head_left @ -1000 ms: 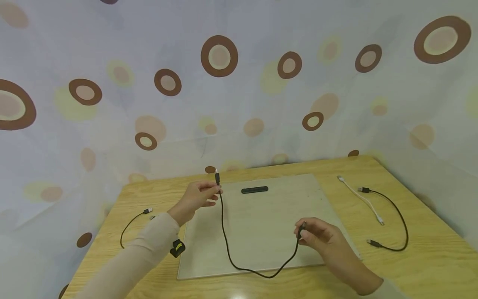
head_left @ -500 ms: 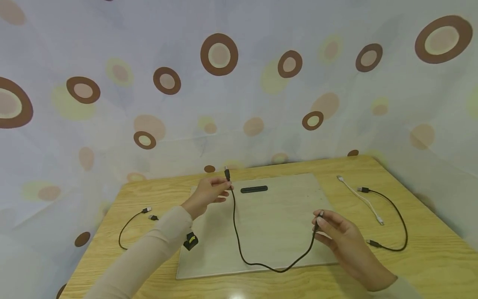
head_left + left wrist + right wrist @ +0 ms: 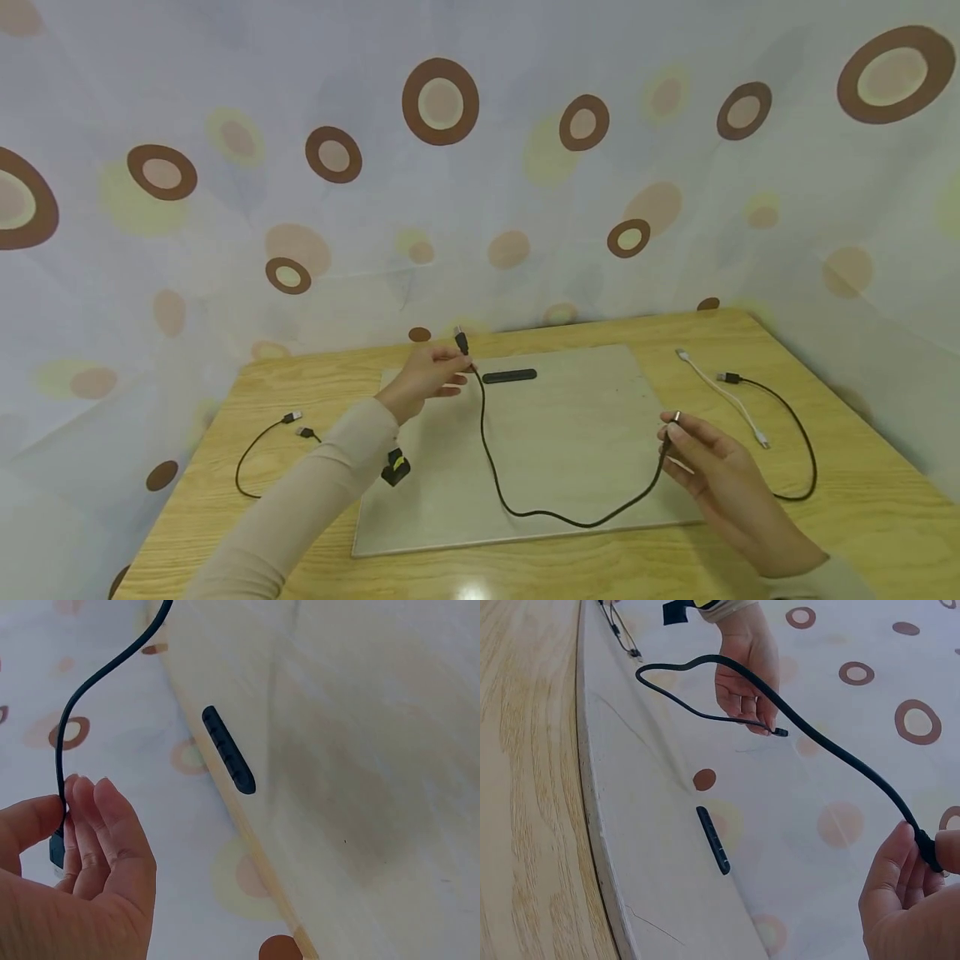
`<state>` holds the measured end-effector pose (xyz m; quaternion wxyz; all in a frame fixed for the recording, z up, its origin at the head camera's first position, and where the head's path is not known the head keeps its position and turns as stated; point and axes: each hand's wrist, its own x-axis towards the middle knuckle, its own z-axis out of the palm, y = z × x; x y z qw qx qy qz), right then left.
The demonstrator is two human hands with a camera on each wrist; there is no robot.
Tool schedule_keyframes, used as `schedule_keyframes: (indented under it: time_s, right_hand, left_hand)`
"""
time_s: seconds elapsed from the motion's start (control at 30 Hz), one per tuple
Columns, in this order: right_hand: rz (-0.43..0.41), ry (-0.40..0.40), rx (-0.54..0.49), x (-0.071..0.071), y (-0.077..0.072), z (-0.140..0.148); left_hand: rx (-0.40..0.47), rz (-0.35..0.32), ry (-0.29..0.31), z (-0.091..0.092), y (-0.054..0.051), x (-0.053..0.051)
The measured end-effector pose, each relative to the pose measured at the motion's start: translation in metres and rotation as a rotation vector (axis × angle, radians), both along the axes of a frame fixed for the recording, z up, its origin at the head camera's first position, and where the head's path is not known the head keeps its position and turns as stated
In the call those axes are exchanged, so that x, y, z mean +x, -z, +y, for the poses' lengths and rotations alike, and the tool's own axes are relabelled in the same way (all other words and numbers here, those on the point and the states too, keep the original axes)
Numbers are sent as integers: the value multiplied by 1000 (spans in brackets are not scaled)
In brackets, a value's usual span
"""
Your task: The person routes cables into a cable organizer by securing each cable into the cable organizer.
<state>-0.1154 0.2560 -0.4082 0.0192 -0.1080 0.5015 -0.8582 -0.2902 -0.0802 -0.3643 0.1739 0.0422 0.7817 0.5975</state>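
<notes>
A black USB cable (image 3: pixel 551 514) hangs in a slack curve between both hands above a pale board (image 3: pixel 555 433). My left hand (image 3: pixel 426 379) pinches it just below one plug (image 3: pixel 461 340), which points upward. The right hand (image 3: pixel 720 475) grips the other end at its connector, whose metal tip (image 3: pixel 677 416) shows past the thumb. In the left wrist view, thumb and fingertips meet on the cable (image 3: pixel 61 761). At the board's far edge lies a black slotted cable holder (image 3: pixel 510 376), touched by neither hand.
On the wooden table (image 3: pixel 247 392), a short black cable (image 3: pixel 251 446) lies at left, partly behind the left sleeve. At right lie a white cable (image 3: pixel 723 396) and another black cable (image 3: pixel 806 433), partly covered by the right hand. A patterned cloth (image 3: pixel 495 167) backs the table.
Both hands have moved to the right and slightly up, the right one farther, so the cable's curve is wider and shallower. Things on the table stay put.
</notes>
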Motion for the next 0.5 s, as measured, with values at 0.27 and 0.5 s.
schedule_keyframes:
  time_s: [0.27,0.5]
  right_hand:
    - [-34,0,-16,0,-1,3]
    - [-36,63,4,-2,-1,5]
  left_hand:
    - [-48,45,-1,11,9,-8]
    - [-123,97,14,19,19,-11]
